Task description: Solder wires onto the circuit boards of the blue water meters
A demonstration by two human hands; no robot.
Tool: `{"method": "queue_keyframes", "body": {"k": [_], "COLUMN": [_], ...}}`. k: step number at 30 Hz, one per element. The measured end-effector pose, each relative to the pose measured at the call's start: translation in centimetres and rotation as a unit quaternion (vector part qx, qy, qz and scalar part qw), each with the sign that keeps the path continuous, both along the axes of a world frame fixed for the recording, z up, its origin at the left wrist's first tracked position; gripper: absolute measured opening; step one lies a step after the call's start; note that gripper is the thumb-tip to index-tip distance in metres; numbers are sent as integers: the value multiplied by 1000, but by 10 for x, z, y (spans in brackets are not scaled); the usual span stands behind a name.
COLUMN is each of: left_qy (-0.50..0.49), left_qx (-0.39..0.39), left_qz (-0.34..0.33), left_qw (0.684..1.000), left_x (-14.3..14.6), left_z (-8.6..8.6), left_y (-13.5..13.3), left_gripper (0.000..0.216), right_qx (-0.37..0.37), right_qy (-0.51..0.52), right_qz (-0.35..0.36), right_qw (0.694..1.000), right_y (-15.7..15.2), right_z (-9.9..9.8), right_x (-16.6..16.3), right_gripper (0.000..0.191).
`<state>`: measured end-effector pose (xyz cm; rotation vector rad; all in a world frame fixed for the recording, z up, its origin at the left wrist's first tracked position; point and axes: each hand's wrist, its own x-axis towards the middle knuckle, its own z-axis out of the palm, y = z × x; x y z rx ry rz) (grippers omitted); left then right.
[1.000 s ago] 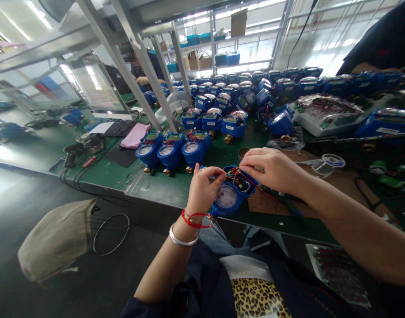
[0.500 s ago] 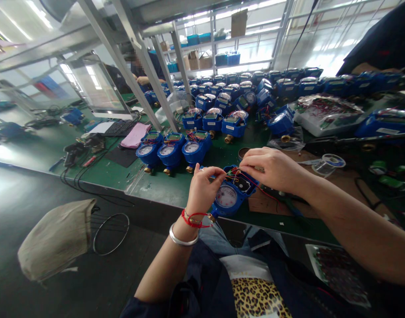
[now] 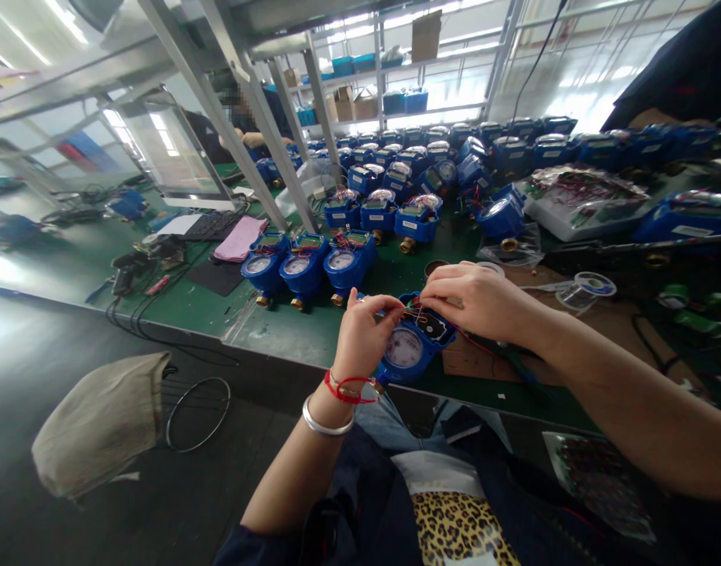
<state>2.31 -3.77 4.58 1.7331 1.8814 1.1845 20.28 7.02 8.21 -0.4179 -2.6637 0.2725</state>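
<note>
In front of me, at the bench's near edge, lies a blue water meter (image 3: 405,350) with a round white dial and an opened compartment. Thin coloured wires (image 3: 417,316) stick out of that compartment. My left hand (image 3: 366,328) pinches wire ends between thumb and forefinger over the meter's left side. From the right, my right hand (image 3: 467,297) pinches wires too, its fingertips close to those of the left. The exact wire ends are too small to make out. A red wire runs from the compartment to the right, below my right hand.
Three meters (image 3: 301,266) stand in a row to the left, with many more behind. At right are a solder wire spool (image 3: 585,292), a brown board (image 3: 608,338) and a tray of wired parts (image 3: 578,206). Metal posts (image 3: 259,118) rise at left. Another person's sleeve (image 3: 678,67) shows at far right.
My right hand has shifted slightly left, bringing its fingertips nearer to the left hand's. The left hand has hardly moved, and the meter stays in place.
</note>
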Motion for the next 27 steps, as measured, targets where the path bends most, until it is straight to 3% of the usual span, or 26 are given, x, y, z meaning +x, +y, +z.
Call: {"method": "queue_keyframes", "body": {"k": [7,13,17,27], "left_qy": [-17,-17,-26,-48], "left_qx": [4,3,15,18], "left_qz": [-26,-21,-24,-26], "left_qw": [999,1000,999,998], "left_x": [1,2,4,8], "left_z": [0,-5,-6,-8], "left_y": [0,0,1,2], "left_gripper": [26,12,12,16], "right_qx": [-22,-64,-105,-111], "right_qy": [3,24,48,96], "right_qz": [22,26,16,-41], "right_qw": [1000,997,993,988], "right_y": [-3,-4,-3,-4], "right_z": [-5,-8,-9,-8], "right_x": [-11,-11,-7,-1], "right_gripper": [16,16,14,13]}}
